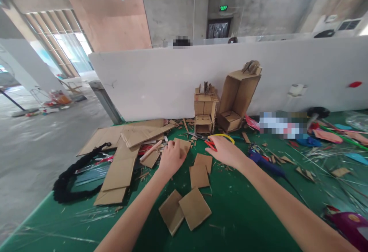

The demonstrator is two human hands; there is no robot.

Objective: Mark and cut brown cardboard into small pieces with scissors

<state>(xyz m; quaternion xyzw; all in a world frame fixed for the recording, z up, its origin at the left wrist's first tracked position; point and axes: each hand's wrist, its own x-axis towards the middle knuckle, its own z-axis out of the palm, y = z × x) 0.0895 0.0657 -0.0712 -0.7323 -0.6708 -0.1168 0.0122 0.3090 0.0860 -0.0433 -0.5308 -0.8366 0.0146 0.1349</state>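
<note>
My left hand [171, 157] has its fingers curled over the edge of a small cardboard piece [184, 146], closed on it near the table's middle. In my right hand [224, 151] are scissors [211, 144] with red and yellow handles; the fingers wrap the red part, and the blades point left toward the cardboard. Between my arms lie cut cardboard squares: two overlapping ones [199, 176] and, closer to me, another pair [195, 208]. Beside my left hand are a rolled cardboard strip [151, 151] and a small cardboard scrap [150, 160].
Two cardboard structures [204, 108] [240, 99] stand against a white partition [155, 83]. Large cardboard sheets [119, 173] and a black fuzzy coil [64, 187] lie left. A blue glue gun [266, 164], scraps and clear strands spread right. A purple object [349, 225] sits at the near right.
</note>
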